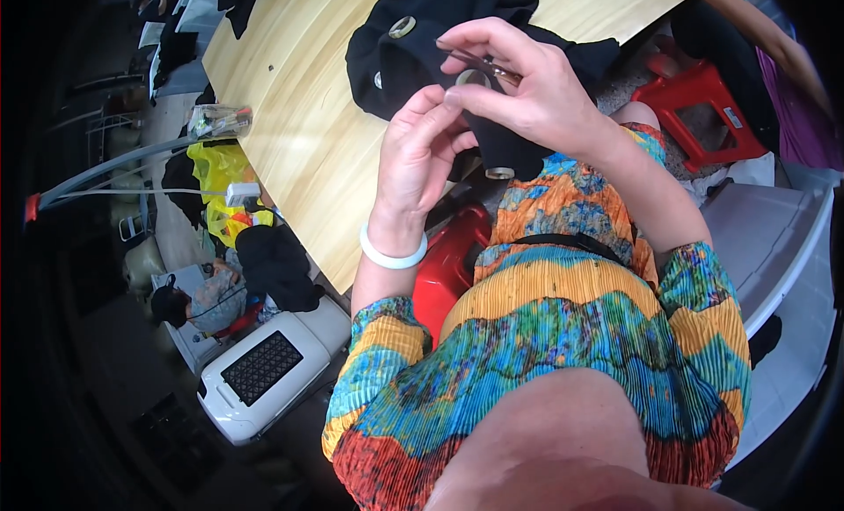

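Observation:
My left hand (413,159), with a white bangle at its wrist, is closed, its fingertips pinching the edge of a black garment (374,58) beside a round button. My right hand (554,98) grips a slim dark tool that looks like small thread snips (483,62). Its thumb meets my left fingertips at the cloth. A round pale-gold button (473,78) shows between my right fingers and thumb. Another gold-rimmed button (402,26) lies on the garment farther off, and a further one (499,173) hangs on the cloth over my lap.
The garment spreads over a light wooden table (290,115). Beside its left edge are a clear box of small items (220,120), a yellow plastic bag (220,172) and a white bin (255,379). Red stools (703,115) and another person's arm (765,27) are at the right.

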Tool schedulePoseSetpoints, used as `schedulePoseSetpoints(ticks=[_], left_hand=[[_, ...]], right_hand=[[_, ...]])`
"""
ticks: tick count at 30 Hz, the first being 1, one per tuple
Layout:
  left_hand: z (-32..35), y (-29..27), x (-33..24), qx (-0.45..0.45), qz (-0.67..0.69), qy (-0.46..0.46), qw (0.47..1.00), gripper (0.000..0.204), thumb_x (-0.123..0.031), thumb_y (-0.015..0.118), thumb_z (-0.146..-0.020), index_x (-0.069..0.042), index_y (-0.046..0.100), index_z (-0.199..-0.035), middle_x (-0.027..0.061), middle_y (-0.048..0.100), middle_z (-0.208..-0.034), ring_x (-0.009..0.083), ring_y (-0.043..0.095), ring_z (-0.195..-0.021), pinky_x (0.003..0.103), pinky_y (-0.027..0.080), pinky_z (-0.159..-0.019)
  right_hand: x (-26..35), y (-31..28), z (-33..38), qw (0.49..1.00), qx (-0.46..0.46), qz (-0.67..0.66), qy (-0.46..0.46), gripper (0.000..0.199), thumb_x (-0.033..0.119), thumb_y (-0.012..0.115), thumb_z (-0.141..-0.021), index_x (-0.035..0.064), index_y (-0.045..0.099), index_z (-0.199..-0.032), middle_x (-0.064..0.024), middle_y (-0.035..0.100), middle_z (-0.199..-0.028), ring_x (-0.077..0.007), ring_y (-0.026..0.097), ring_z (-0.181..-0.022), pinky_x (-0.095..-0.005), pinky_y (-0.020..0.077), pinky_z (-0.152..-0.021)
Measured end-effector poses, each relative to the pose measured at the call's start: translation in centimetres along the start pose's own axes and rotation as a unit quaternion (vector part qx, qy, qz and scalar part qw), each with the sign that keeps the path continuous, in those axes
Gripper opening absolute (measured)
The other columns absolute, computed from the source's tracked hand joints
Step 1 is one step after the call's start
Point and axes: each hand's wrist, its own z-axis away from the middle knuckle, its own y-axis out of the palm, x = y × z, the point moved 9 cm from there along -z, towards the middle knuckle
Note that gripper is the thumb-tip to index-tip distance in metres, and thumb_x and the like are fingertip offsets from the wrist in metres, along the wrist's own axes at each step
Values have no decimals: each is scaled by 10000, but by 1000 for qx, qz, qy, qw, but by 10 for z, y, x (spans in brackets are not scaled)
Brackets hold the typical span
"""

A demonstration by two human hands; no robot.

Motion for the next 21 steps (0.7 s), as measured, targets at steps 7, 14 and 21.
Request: schedulePoseSetpoints(ticks=[7,14,21], left_hand=[[3,1,-1,-53,43,-13,998,62,-64,485,-834,-60,527,-879,28,577,-808,90,556,-707,218,476,-616],[3,-9,-5,-74,46,8,996,40,-61,484,-832,-64,522,-846,25,578,-795,83,546,-669,207,460,-583],[7,-13,-18,-92,44,40,994,45,-50,485,-825,-57,526,-840,26,584,-773,81,549,-645,192,444,-551]], right_hand=[[-18,0,-5,991,-15,-127,39,222,39,594,-762,-11,534,-970,-32,589,-806,-57,558,-730,-182,458,-671],[-14,-8,1,991,-57,-114,29,216,54,616,-752,-6,544,-947,-23,584,-787,-27,535,-720,-155,423,-622],[-25,-22,13,993,-53,-94,38,253,94,495,-854,18,453,-1091,-30,530,-859,-53,491,-732,-169,399,-673]])
